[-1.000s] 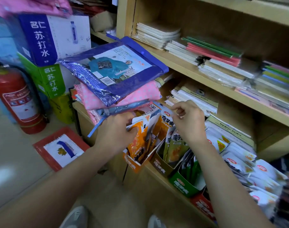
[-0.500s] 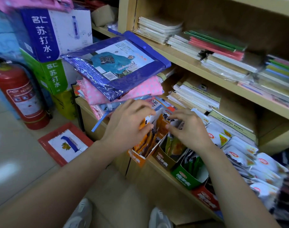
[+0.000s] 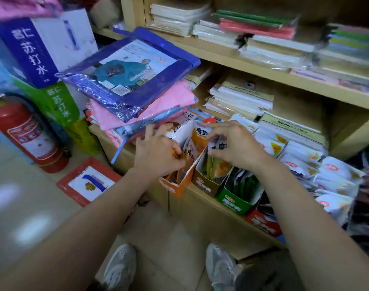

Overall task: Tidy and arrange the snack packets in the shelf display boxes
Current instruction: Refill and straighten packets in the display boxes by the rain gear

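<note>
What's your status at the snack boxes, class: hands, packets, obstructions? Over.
Left hand gripping orange packets in orange box. Right hand pinching a packet over brown box. Stacked raincoat packs overhang behind left hand.

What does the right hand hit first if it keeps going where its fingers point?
Its fingers point left. The right hand pinches a white packet; just beyond stands the orange packet, likely first, then the left hand. Depth unclear.
</note>
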